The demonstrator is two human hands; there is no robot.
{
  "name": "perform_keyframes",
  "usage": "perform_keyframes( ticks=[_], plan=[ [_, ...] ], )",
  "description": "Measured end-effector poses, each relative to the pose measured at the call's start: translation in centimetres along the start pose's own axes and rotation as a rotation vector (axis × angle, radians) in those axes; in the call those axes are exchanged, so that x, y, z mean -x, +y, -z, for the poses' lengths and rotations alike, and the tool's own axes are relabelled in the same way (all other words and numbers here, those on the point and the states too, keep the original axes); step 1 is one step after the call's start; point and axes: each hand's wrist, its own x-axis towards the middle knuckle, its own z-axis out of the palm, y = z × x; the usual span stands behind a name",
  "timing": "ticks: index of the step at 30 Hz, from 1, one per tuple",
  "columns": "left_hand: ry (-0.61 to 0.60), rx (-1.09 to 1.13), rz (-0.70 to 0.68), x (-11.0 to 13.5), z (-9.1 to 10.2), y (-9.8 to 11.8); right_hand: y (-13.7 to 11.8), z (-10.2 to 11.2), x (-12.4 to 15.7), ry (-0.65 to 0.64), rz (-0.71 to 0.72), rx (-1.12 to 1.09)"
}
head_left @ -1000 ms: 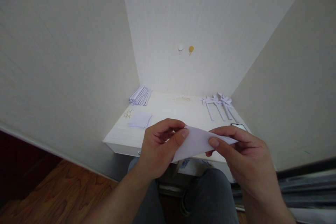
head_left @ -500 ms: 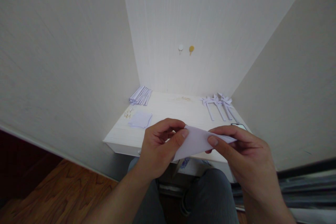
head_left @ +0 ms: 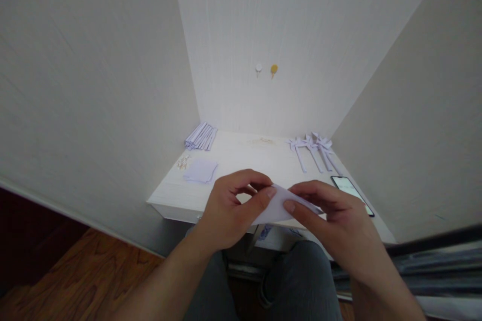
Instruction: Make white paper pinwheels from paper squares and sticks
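Between my two hands is a folded sheet of white paper [head_left: 276, 208], held in the air over the front edge of the table. My left hand [head_left: 241, 205] pinches its left part between thumb and fingers. On the right part, my right hand [head_left: 326, 210] presses with the thumb in front and the fingers behind. The paper tapers toward a point on the right, partly hidden by the right hand. Behind the left hand, a stack of square paper sheets [head_left: 201, 170] lies on the white table [head_left: 244, 153].
Rolled paper sticks [head_left: 201, 136] lie at the back left, with small pins [head_left: 183, 162] in front of them. Several paper pinwheels [head_left: 311, 146] lie at the back right. A phone [head_left: 348, 188] rests near the right wall. Walls enclose the table on three sides.
My right hand has slid left along the paper, closer to my left hand, uncovering more of the phone. My left hand has shifted slightly right.
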Motion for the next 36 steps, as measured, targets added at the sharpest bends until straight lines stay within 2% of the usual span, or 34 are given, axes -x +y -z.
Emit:
perform_keyframes(
  ticks=[2, 5, 10, 15, 21, 26, 31, 36],
  plan=[
    [-0.137, -0.145, -0.027, -0.5, 0.2, 0.7, -0.2, 0.0, -0.2, -0.080, 0.032, 0.070],
    [-0.197, -0.197, -0.059, -0.9, 0.5, 1.5, 0.0, -0.1, -0.3, -0.066, 0.026, 0.069],
    [-0.142, -0.151, 0.019, -0.6, 1.1, 1.0, 0.8, -0.3, -0.2, 0.078, -0.015, -0.076],
    [-0.101, -0.050, 0.102, -0.1, 0.6, 0.0, 0.8, -0.3, 0.1, 0.162, -0.049, -0.137],
    [-0.058, 0.006, 0.085, 0.0, 0.2, -0.2, 0.6, -0.6, 0.2, 0.090, -0.108, -0.342],
    [-0.043, 0.017, 0.046, -0.1, 0.1, -0.1, 0.4, -0.7, 0.2, 0.074, -0.118, -0.417],
    [-0.012, 0.032, 0.016, 0.0, -0.1, 0.0, 0.9, -0.6, 0.4, 0.100, -0.173, -0.483],
    [0.016, 0.085, 0.017, 0.0, -0.2, -0.1, 1.2, -0.8, 0.4, 0.134, -0.147, -0.509]
  ],
)
